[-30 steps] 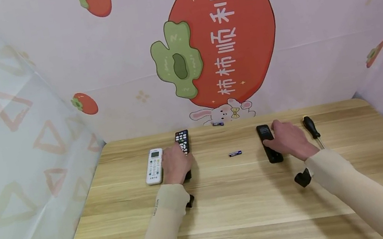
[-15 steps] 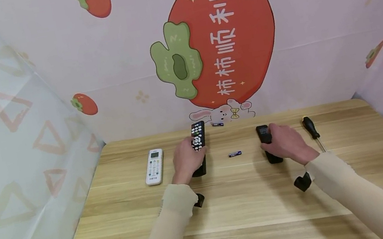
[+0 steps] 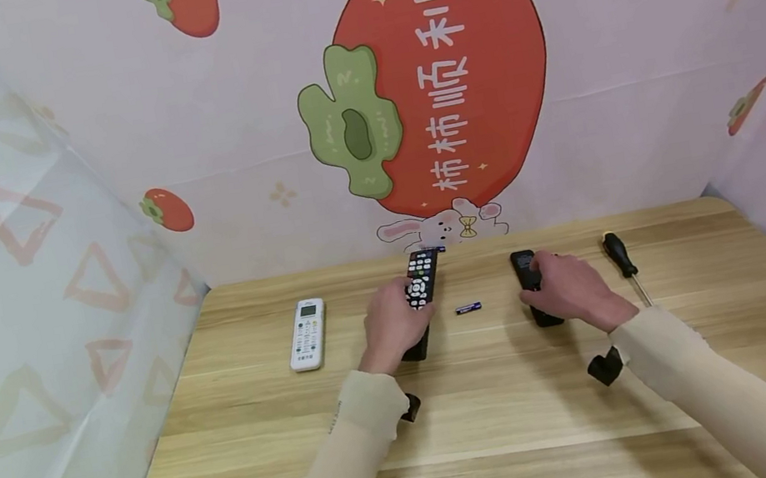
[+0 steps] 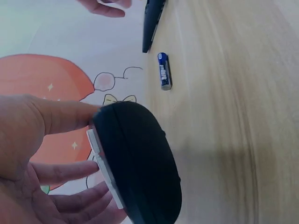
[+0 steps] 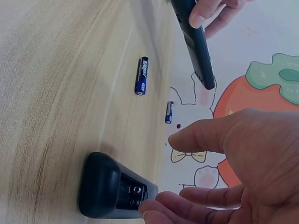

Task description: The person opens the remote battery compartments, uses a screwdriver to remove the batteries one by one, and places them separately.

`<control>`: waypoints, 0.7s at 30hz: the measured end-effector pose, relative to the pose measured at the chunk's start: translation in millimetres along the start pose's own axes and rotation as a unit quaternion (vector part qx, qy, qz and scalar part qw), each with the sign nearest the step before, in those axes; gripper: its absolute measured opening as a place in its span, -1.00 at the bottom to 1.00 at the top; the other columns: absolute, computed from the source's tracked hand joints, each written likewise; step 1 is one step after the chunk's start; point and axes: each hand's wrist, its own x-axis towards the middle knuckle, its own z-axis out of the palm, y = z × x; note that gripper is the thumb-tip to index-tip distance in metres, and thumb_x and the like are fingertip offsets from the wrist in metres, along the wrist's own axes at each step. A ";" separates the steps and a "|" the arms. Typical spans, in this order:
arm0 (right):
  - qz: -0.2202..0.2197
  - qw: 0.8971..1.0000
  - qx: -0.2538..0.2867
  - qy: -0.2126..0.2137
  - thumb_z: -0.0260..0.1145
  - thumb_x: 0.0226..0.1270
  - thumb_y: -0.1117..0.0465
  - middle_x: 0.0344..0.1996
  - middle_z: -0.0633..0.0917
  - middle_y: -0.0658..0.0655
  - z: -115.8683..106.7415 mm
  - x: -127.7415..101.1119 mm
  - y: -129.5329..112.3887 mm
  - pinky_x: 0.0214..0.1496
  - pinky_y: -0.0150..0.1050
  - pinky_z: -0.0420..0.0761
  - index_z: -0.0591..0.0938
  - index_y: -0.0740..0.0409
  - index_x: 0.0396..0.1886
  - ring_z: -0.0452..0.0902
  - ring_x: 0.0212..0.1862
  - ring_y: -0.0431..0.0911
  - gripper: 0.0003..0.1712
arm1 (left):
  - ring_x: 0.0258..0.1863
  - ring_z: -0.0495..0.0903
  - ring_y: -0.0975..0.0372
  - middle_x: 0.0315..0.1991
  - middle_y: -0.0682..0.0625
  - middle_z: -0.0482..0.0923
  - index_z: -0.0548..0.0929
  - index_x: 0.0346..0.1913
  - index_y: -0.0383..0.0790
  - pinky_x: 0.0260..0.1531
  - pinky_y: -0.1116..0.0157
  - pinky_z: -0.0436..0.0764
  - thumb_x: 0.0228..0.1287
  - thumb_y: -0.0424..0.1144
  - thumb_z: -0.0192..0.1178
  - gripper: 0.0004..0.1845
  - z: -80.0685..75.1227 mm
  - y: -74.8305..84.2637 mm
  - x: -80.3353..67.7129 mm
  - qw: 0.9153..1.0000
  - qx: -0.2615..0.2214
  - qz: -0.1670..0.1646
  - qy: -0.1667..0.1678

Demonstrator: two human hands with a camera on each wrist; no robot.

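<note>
My left hand (image 3: pixel 392 318) grips a black remote control (image 3: pixel 417 288) with white buttons, keys facing up in the head view. In the right wrist view, that remote is raised off the table (image 5: pixel 51 116). A second black remote (image 3: pixel 543 313) lies under my right hand (image 3: pixel 570 288). Its battery compartment (image 5: pixel 133 191) is uncovered, showing metal contacts. My right fingertips (image 5: pixel 149 207) overlap that remote's edge, while the thumb stands apart from it. Between the hands lies a blue battery (image 3: pixel 468 308); another battery (image 3: pixel 440 249), partly hidden behind the left remote, is at the back edge.
A white remote (image 3: pixel 308 334) lies to the left of my left hand. At the right is a screwdriver (image 3: pixel 620 257) with a black and yellow handle. A patterned backdrop (image 3: pixel 243 127) rises behind the table.
My left hand has picked up the black remote beside the white one and carried it to the right, tilting it. The right hand stays over the second black remote, shifting only slightly.
</note>
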 end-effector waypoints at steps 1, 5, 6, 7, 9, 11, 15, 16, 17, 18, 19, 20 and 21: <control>0.001 1.000 0.001 -0.001 0.39 0.32 0.05 -0.50 0.62 0.13 -0.6 0.0 0.3 -0.45 -0.12 0.54 0.51 0.49 0.14 0.54 -0.49 -0.03 -0.37 | -0.14 0.61 0.06 -0.02 -0.14 0.66 0.63 0.21 -0.30 -0.23 0.08 0.60 0.19 -0.15 0.47 -0.45 0.9 0.2 -0.6 1.000 0.003 0.012 -0.008; 0.000 1.000 0.001 -0.004 0.38 0.33 0.03 -0.46 0.65 0.15 -4.0 0.0 2.1 -0.47 -0.14 0.52 0.51 0.49 0.14 0.54 -0.48 -0.03 -0.36 | -0.05 0.61 0.08 0.06 -0.12 0.66 0.65 0.22 -0.26 -0.09 0.09 0.60 0.16 -0.17 0.50 -0.44 4.2 0.5 -3.4 0.995 0.027 0.079 -0.055; 0.000 1.000 0.002 -0.004 0.38 0.33 0.03 -0.47 0.65 0.15 -4.9 0.2 2.8 -0.48 -0.14 0.51 0.51 0.49 0.15 0.54 -0.49 -0.04 -0.36 | -0.01 0.60 0.09 0.09 -0.11 0.65 0.65 0.22 -0.24 -0.04 0.08 0.60 0.15 -0.18 0.50 -0.44 5.2 0.5 -4.0 0.993 0.037 0.095 -0.067; 0.001 1.000 0.003 -0.004 0.38 0.33 0.03 -0.47 0.64 0.15 -5.9 0.3 3.4 -0.48 -0.15 0.50 0.51 0.49 0.14 0.53 -0.49 -0.04 -0.36 | 0.01 0.60 0.10 0.10 -0.10 0.65 0.66 0.22 -0.22 -0.01 0.08 0.59 0.14 -0.18 0.51 -0.44 6.3 0.6 -4.7 0.990 0.045 0.108 -0.078; 0.002 1.000 0.007 -0.004 0.37 0.33 0.04 -0.48 0.63 0.13 -7.9 0.4 4.4 -0.49 -0.17 0.48 0.51 0.48 0.14 0.52 -0.50 -0.04 -0.37 | 0.03 0.58 0.12 0.11 -0.07 0.64 0.67 0.22 -0.17 0.03 0.09 0.58 0.13 -0.19 0.52 -0.45 8.4 1.0 -5.9 0.985 0.065 0.126 -0.100; 0.002 1.000 0.008 -0.004 0.37 0.33 0.04 -0.50 0.62 0.12 -9.2 0.7 5.5 -0.49 -0.18 0.47 0.52 0.48 0.14 0.52 -0.50 -0.04 -0.38 | 0.03 0.57 0.15 0.11 -0.04 0.64 0.69 0.22 -0.11 0.04 0.10 0.58 0.11 -0.19 0.53 -0.44 10.7 1.8 -7.0 0.979 0.085 0.139 -0.120; 0.002 1.000 0.010 -0.007 0.38 0.34 0.04 -0.50 0.62 0.12 -10.1 0.6 6.4 -0.48 -0.17 0.48 0.52 0.49 0.14 0.52 -0.50 -0.04 -0.38 | 0.03 0.57 0.18 0.11 0.01 0.64 0.69 0.23 -0.02 0.05 0.09 0.58 0.11 -0.18 0.53 -0.44 15.4 4.5 -9.3 0.967 0.110 0.163 -0.159; 0.002 1.000 0.009 -0.007 0.38 0.34 0.04 -0.50 0.63 0.12 -10.1 0.7 6.6 -0.47 -0.17 0.48 0.52 0.49 0.14 0.52 -0.49 -0.04 -0.38 | 0.04 0.56 0.18 0.12 0.01 0.64 0.69 0.24 0.00 0.07 0.08 0.57 0.12 -0.18 0.53 -0.44 16.4 5.4 -10.1 0.964 0.113 0.168 -0.170; 0.001 1.000 0.009 -0.008 0.39 0.34 0.04 -0.49 0.63 0.12 -10.0 0.6 6.6 -0.47 -0.17 0.49 0.52 0.49 0.13 0.52 -0.49 -0.04 -0.38 | 0.05 0.56 0.17 0.13 0.02 0.63 0.69 0.24 0.01 0.09 0.08 0.56 0.12 -0.18 0.52 -0.44 17.2 6.4 -11.1 0.962 0.114 0.172 -0.180; 0.000 1.000 0.009 -0.009 0.39 0.34 0.04 -0.49 0.63 0.12 -9.8 0.6 6.6 -0.47 -0.17 0.49 0.53 0.49 0.13 0.52 -0.50 -0.05 -0.38 | 0.08 0.56 0.17 0.14 0.03 0.63 0.69 0.23 0.02 0.12 0.07 0.55 0.13 -0.18 0.52 -0.45 18.0 7.4 -12.0 0.959 0.116 0.177 -0.190; -0.002 1.000 0.010 -0.010 0.38 0.34 0.04 -0.50 0.63 0.12 -9.6 0.5 6.6 -0.47 -0.17 0.49 0.53 0.49 0.12 0.52 -0.51 -0.05 -0.39 | 0.10 0.55 0.18 0.15 0.05 0.63 0.70 0.22 0.03 0.15 0.08 0.54 0.13 -0.19 0.53 -0.46 18.7 8.2 -12.8 0.956 0.116 0.182 -0.200; -0.003 1.000 0.010 -0.011 0.38 0.34 0.05 -0.50 0.63 0.11 -9.4 0.5 6.6 -0.47 -0.17 0.49 0.54 0.49 0.11 0.51 -0.52 -0.05 -0.40 | 0.12 0.55 0.19 0.15 0.06 0.63 0.71 0.21 0.04 0.17 0.10 0.53 0.13 -0.21 0.53 -0.47 19.5 8.8 -13.6 0.954 0.114 0.186 -0.208; -0.006 1.000 0.009 -0.012 0.39 0.34 0.05 -0.51 0.62 0.11 -9.0 0.5 6.7 -0.47 -0.18 0.48 0.54 0.48 0.09 0.50 -0.52 -0.06 -0.42 | 0.14 0.55 0.19 0.16 0.07 0.63 0.72 0.20 0.04 0.20 0.11 0.52 0.12 -0.22 0.54 -0.48 20.0 9.7 -14.4 0.952 0.109 0.189 -0.216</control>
